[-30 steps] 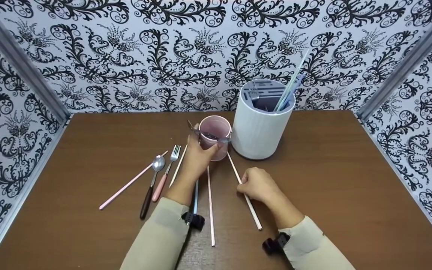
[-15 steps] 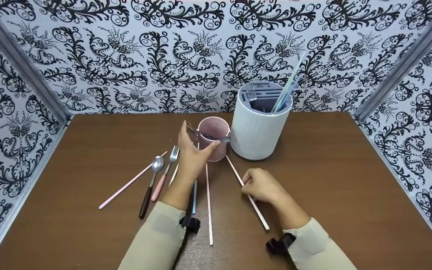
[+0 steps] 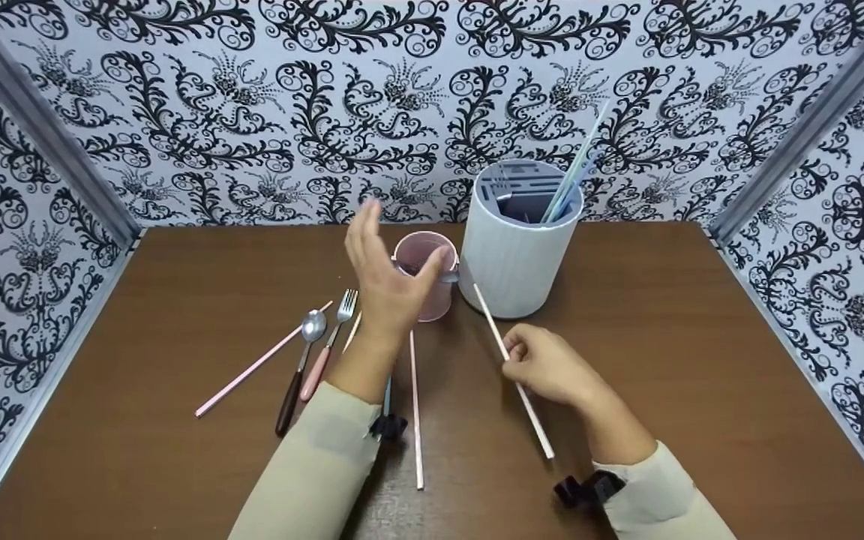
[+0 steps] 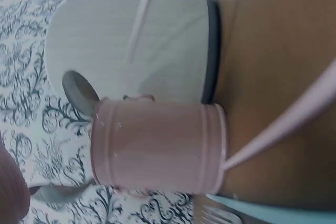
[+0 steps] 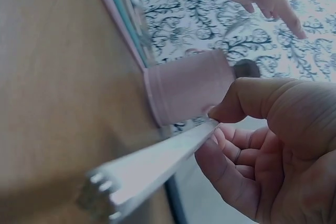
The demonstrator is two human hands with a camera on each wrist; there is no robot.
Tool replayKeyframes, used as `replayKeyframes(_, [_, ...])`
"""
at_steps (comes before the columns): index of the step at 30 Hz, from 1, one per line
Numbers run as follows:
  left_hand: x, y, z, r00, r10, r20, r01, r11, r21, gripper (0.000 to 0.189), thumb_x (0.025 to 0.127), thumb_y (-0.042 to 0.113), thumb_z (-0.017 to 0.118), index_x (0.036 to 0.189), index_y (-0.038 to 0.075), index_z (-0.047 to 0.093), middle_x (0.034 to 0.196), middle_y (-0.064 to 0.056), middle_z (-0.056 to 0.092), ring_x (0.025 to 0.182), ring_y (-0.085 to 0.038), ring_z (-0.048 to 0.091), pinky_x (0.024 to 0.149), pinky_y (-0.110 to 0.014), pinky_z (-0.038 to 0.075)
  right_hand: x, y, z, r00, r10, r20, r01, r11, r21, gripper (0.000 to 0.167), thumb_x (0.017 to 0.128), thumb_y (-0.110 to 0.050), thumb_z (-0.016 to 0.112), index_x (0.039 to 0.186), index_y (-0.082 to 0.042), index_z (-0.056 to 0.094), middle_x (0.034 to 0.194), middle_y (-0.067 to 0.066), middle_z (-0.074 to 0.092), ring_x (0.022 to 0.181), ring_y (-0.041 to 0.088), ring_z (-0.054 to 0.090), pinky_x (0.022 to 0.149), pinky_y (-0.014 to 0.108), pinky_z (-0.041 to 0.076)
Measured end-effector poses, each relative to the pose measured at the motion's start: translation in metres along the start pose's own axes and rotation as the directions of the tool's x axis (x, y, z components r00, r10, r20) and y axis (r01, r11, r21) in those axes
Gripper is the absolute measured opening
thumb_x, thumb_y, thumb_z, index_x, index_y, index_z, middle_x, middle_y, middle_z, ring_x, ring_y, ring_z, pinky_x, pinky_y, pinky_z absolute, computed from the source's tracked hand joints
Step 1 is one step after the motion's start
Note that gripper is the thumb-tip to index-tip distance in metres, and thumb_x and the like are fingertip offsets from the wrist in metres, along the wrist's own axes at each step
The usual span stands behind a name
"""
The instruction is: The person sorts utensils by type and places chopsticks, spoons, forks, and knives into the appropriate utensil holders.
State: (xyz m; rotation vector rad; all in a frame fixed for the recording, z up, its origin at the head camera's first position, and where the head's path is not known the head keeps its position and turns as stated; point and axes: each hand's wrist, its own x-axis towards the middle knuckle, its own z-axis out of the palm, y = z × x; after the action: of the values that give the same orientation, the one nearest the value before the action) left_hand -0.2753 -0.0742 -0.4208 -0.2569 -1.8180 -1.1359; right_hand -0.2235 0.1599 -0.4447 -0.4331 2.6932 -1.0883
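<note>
Between thumb and fingers, my right hand (image 3: 548, 364) pinches a pale chopstick (image 3: 493, 322) near its middle. The chopstick slants, with its far end overlapping the white utensil holder (image 3: 514, 262) in the head view. Its square near end faces the camera in the right wrist view. My left hand (image 3: 387, 281) is raised with spread fingers beside and in front of a pink cup (image 3: 436, 304), holding nothing. Out of the cup's mouth stick two spoon-like utensils, one a dark spoon (image 4: 79, 93). Part of the cup is hidden behind my left hand in the head view.
On the table's left lie a pink chopstick (image 3: 252, 371), a dark-handled spoon (image 3: 313, 326) and a pink-handled fork (image 3: 316, 375). Another pink chopstick (image 3: 416, 412) and a blue one (image 3: 388, 394) lie near my left forearm. Green and blue chopsticks (image 3: 578, 169) stand in the holder.
My left hand has come away from the cup's rim, rising with its fingers opening out. My right hand has moved right with the pinched chopstick, whose far end has swung from the cup toward the holder.
</note>
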Motion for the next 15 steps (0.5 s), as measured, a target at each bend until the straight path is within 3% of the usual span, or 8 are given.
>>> replayKeyframes(4, [0.005, 0.01, 0.013, 0.995, 0.091, 0.04, -0.091, 0.996, 0.008, 0.096, 0.081, 0.035, 0.089, 0.15, -0.007, 0.037, 0.156, -0.025, 0.039, 0.148, -0.038, 0.036, 0.13, -0.044, 0.026, -0.009, -0.005, -0.015, 0.999, -0.041, -0.006, 0.041, 0.997, 0.059, 0.015, 0.083, 0.001, 0.062, 0.097, -0.003, 0.063, 0.079, 0.001, 0.059, 0.067, 0.012, 0.055, 0.059, 0.023, 0.048])
replayKeyframes(7, [0.007, 0.018, 0.023, 0.988, 0.099, 0.118, -0.1, 0.995, -0.001, 0.095, 0.083, 0.037, 0.086, 0.151, -0.006, 0.035, 0.157, -0.025, 0.037, 0.149, -0.037, 0.035, 0.13, -0.043, 0.027, -0.016, -0.01, -0.029, 0.997, -0.072, -0.004, 0.072, 0.991, 0.112, 0.016, 0.083, 0.003, 0.062, 0.099, -0.001, 0.062, 0.079, 0.002, 0.058, 0.069, 0.012, 0.055, 0.058, 0.022, 0.048])
replayKeyframes(9, [0.008, 0.021, 0.031, 0.981, 0.055, 0.185, -0.057, 0.998, 0.0, 0.095, 0.084, 0.039, 0.085, 0.152, -0.005, 0.035, 0.159, -0.024, 0.036, 0.15, -0.036, 0.035, 0.13, -0.041, 0.026, -0.02, -0.012, -0.039, 0.996, -0.086, -0.009, 0.087, 0.987, 0.133, 0.016, 0.084, 0.004, 0.061, 0.1, 0.0, 0.062, 0.08, 0.003, 0.058, 0.07, 0.012, 0.055, 0.058, 0.021, 0.049])
replayKeyframes(11, [0.009, 0.023, 0.038, 0.966, -0.024, 0.259, 0.026, 1.0, -0.004, 0.096, 0.085, 0.041, 0.084, 0.155, -0.001, 0.033, 0.162, -0.021, 0.034, 0.152, -0.033, 0.033, 0.13, -0.041, 0.026, -0.024, -0.012, -0.048, 0.995, -0.097, -0.021, 0.099, 0.985, 0.142, 0.016, 0.085, 0.005, 0.061, 0.101, 0.0, 0.061, 0.081, 0.004, 0.058, 0.072, 0.012, 0.056, 0.06, 0.021, 0.049])
replayKeyframes(13, [0.01, 0.024, 0.045, 0.933, -0.133, 0.334, 0.137, 0.991, 0.011, 0.099, 0.085, 0.043, 0.084, 0.159, 0.004, 0.03, 0.165, -0.017, 0.031, 0.155, -0.03, 0.029, 0.13, -0.041, 0.026, -0.027, -0.011, -0.056, 0.995, -0.094, -0.042, 0.099, 0.984, 0.146, 0.016, 0.087, 0.005, 0.061, 0.102, 0.0, 0.061, 0.083, 0.004, 0.058, 0.073, 0.011, 0.056, 0.061, 0.02, 0.049])
replayKeyframes(15, [0.011, 0.025, 0.052, 0.884, -0.239, 0.402, 0.251, 0.968, 0.026, 0.103, 0.084, 0.046, 0.084, 0.162, 0.01, 0.027, 0.168, -0.014, 0.028, 0.157, -0.028, 0.027, 0.129, -0.043, 0.027, -0.028, -0.009, -0.061, 0.994, -0.087, -0.066, 0.096, 0.984, 0.152, 0.016, 0.087, 0.006, 0.061, 0.102, 0.0, 0.061, 0.084, 0.004, 0.058, 0.074, 0.011, 0.056, 0.062, 0.02, 0.049])
